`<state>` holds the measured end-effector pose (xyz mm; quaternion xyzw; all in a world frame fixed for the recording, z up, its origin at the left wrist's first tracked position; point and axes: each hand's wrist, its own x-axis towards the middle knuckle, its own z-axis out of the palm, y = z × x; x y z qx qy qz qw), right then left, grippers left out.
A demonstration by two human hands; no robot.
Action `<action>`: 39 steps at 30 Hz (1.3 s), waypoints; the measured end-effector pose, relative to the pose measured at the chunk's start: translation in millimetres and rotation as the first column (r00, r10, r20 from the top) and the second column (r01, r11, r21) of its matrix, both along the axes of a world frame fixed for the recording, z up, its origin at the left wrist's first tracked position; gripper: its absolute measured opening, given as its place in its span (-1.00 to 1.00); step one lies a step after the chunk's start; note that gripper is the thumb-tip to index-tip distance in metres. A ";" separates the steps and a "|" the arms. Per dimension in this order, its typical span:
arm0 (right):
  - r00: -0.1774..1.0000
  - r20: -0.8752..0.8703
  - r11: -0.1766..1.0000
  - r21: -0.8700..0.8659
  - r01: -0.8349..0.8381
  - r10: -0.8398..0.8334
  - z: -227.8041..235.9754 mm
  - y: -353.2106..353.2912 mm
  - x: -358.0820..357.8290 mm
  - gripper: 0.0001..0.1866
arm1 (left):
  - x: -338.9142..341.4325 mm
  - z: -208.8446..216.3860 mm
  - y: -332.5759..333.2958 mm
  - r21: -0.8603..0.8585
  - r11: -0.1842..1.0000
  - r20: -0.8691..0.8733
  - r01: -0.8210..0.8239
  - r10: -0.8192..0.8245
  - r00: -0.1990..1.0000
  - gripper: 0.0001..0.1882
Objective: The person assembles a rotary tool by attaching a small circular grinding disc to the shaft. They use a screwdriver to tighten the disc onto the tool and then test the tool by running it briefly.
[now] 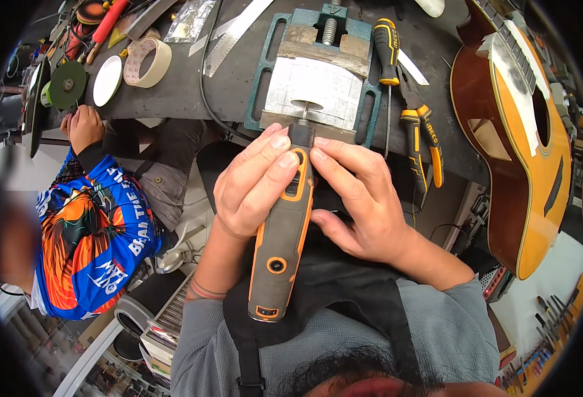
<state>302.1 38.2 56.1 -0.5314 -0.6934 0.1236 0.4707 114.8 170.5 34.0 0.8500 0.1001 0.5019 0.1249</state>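
Both my hands are closed around a grey and orange rotary tool [281, 245]. Its black nose points away from me. My left hand [255, 178] wraps the tool's left side, two fingertips by the switch. On the other side, my right hand [364, 205] pinches near the nose with fingertips and thumb. A thin bit extends from the nose to a dark oval opening in a white, slightly curved piece [314, 83] with faint drawn lines. I cannot tell how deep the bit sits. Wooden blocks flank the piece in a teal bench vise [304, 20].
A screwdriver [387, 53] and pliers [410, 99] lie right of the vise. An acoustic guitar [536, 178] stands at the right. Masking tape [147, 63], a white disc [108, 81] and metal rulers [235, 36] are leftward. A co-worker [93, 238] sits at the left, hand near a green disc.
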 end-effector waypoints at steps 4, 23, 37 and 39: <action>1.000 0.005 1.000 -0.017 -0.004 0.004 2.5 -0.7 0.3 -0.07 | -0.7 -0.4 0.9 0.004 1.000 -0.004 0.015 -0.015 1.000 -0.56; 1.000 0.014 0.999 -0.034 -0.009 0.010 4.4 -2.1 0.1 -0.10 | 1.2 -3.2 0.6 0.013 1.000 0.019 0.010 -0.010 1.000 -0.58; 1.000 0.027 0.999 -0.045 -0.011 0.012 6.0 -3.4 -0.5 -0.09 | 1.4 1.9 -1.1 0.007 1.000 0.000 0.006 -0.006 1.000 -0.61; 0.999 0.035 0.999 -0.048 -0.013 0.015 6.1 -3.7 -0.3 -0.09 | 1.4 1.2 0.5 0.020 1.000 0.007 0.011 -0.011 1.000 -0.61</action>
